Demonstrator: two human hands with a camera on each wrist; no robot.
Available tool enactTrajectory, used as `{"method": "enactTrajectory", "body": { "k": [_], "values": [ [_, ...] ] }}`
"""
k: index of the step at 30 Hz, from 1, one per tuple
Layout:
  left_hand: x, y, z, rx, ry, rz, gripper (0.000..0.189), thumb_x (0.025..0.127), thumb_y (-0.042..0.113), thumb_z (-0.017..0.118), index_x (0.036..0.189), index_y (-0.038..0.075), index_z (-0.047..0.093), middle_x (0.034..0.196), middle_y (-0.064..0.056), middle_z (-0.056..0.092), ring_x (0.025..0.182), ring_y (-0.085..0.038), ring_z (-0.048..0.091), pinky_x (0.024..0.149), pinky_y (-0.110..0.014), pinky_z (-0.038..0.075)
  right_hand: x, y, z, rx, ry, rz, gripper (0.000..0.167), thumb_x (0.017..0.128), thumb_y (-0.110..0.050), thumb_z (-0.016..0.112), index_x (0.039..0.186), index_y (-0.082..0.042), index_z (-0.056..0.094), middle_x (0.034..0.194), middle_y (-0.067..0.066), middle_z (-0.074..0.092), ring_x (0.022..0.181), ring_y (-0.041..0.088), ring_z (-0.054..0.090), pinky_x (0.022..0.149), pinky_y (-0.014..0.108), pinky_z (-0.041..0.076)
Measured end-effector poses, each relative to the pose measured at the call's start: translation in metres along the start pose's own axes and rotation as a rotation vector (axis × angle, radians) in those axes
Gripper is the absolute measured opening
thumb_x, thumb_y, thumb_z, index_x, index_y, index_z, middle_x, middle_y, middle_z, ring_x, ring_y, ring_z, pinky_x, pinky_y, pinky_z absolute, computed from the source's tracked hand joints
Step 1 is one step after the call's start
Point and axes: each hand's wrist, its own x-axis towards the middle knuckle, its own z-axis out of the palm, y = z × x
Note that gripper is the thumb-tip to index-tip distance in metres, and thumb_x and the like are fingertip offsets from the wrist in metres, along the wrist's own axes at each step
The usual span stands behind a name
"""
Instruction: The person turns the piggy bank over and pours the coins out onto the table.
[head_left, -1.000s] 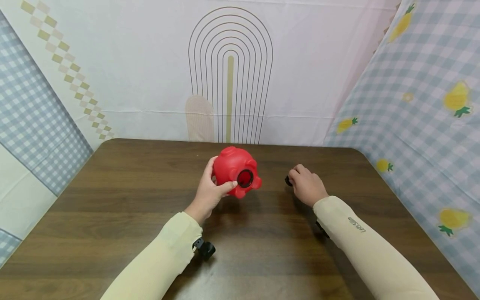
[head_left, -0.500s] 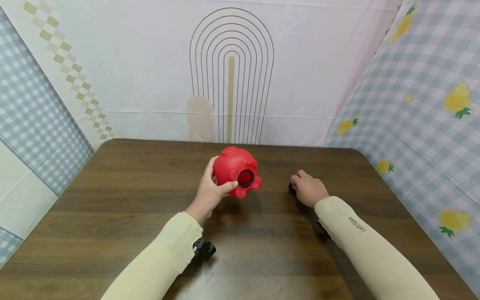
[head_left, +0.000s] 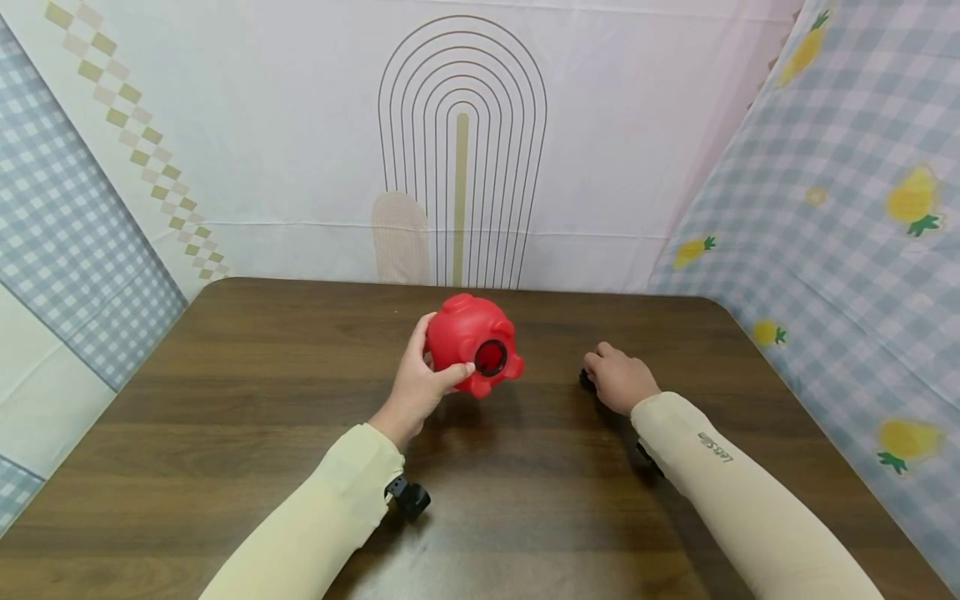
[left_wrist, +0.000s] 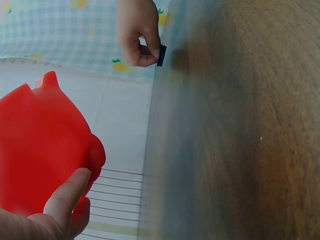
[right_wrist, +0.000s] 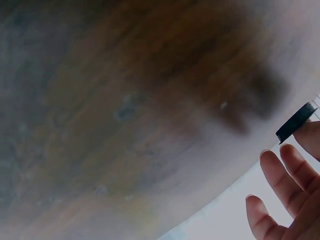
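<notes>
A red piggy bank (head_left: 467, 327) is held up over the table in my left hand (head_left: 418, 382). It is tilted so that its underside, with stubby feet and a round black-rimmed hole (head_left: 491, 357), faces me. The thumb lies close beside the hole, while the other fingers curl round the far side. To the right, my right hand (head_left: 621, 380) pinches a small round black cap (right_wrist: 296, 122), which is mostly covered by the fingers in the head view. In the left wrist view the cap (left_wrist: 161, 56) shows edge-on at the fingertips, low near the tabletop.
A dark brown wooden table (head_left: 285, 358) spreads under both hands. Behind it hangs a white cloth (head_left: 300, 125) with arch lines, and a checked cloth with pineapples (head_left: 847, 250) hangs on the right. A small black camera (head_left: 411, 497) is strapped at my left wrist.
My right hand has moved slightly right and toward me, lowering the black cap closer to the table. The left hand and the piggy bank have stayed practically still.
</notes>
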Motion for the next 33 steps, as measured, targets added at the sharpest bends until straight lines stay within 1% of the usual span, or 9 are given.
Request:
{"method": "enactTrajectory", "body": {
  "k": [4,8,12,17,23,28,33],
  "values": [
    [0.000,0.001,0.001,0.000,0.000,0.004,0.080,0.078,0.008,0.071,0.144,0.026,0.031,0.137,-0.005,0.043,0.121,-0.029,0.045,0.082,-0.042,0.056,-0.001,0.002,0.002,-0.013,0.001,0.000,0.020,0.092,-0.010,0.063,0.078,-0.014,0.050,0.082,0.004,0.045,0.064,0.018,0.045,0.050,0.033,0.036],
    [0.000,0.001,0.001,-0.007,-0.002,0.004,0.079,0.079,0.008,0.072,0.143,0.028,0.031,0.136,-0.003,0.043,0.121,-0.028,0.045,0.082,-0.042,0.056,-0.003,0.003,0.003,-0.014,-0.021,0.008,0.020,0.092,-0.009,0.062,0.077,-0.014,0.050,0.081,0.004,0.045,0.065,0.019,0.044,0.051,0.033,0.035],
    [-0.001,0.001,0.001,-0.009,-0.009,0.007,0.080,0.078,0.007,0.072,0.144,0.027,0.031,0.137,-0.004,0.043,0.122,-0.029,0.045,0.082,-0.042,0.056,-0.005,0.004,0.002,-0.014,-0.037,0.008,0.020,0.093,-0.007,0.061,0.077,-0.014,0.049,0.081,0.004,0.046,0.067,0.020,0.044,0.052,0.033,0.034],
    [-0.001,0.002,0.001,-0.010,-0.020,0.012,0.080,0.078,0.006,0.071,0.144,0.024,0.031,0.137,-0.006,0.042,0.122,-0.030,0.045,0.081,-0.042,0.056,-0.006,0.003,0.001,-0.014,-0.027,0.009,0.019,0.092,-0.008,0.062,0.078,-0.014,0.051,0.082,0.004,0.047,0.068,0.020,0.046,0.052,0.034,0.036],
    [-0.001,0.002,0.000,-0.012,-0.024,0.016,0.079,0.078,0.004,0.069,0.144,0.025,0.031,0.137,-0.006,0.042,0.122,-0.029,0.044,0.082,-0.042,0.056,-0.008,0.001,-0.001,-0.007,-0.017,0.006,0.018,0.091,-0.009,0.063,0.078,-0.014,0.052,0.083,0.005,0.049,0.069,0.021,0.047,0.052,0.035,0.036],
    [0.001,0.001,-0.002,0.023,-0.010,0.018,0.081,0.076,0.003,0.070,0.143,0.027,0.032,0.136,-0.004,0.043,0.122,-0.027,0.043,0.085,-0.043,0.055,-0.010,0.001,-0.003,0.008,-0.030,0.009,0.017,0.092,-0.009,0.062,0.079,-0.015,0.053,0.084,0.005,0.050,0.068,0.020,0.045,0.052,0.033,0.035],
    [0.001,0.000,-0.002,0.050,-0.017,0.045,0.080,0.077,0.002,0.069,0.144,0.024,0.032,0.137,-0.006,0.043,0.122,-0.028,0.045,0.088,-0.043,0.054,-0.011,0.002,-0.003,0.021,-0.039,0.009,0.014,0.094,-0.010,0.061,0.082,-0.015,0.055,0.086,0.005,0.051,0.069,0.019,0.047,0.052,0.032,0.036]
  ]
}}
